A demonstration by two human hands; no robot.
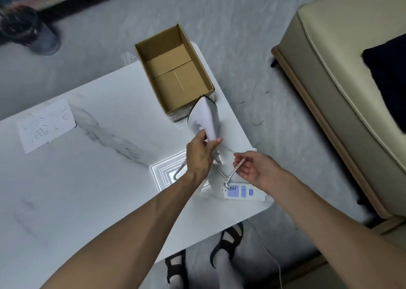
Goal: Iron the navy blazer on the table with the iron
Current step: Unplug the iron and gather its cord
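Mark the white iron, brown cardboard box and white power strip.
White iron [203, 117], head view, broad body.
Brown cardboard box [173, 80], head view, bare inner floor.
White power strip [243, 193], head view, top face.

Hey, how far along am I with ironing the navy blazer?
Early setup. Done: the cord from the iron runs into the power strip, seemingly plugged in. In hand: your left hand grips the iron beside the cardboard box; your right hand pinches the cord. Left: all the ironing. No garment lies on the table; dark navy fabric, possibly the blazer, sits on the sofa.
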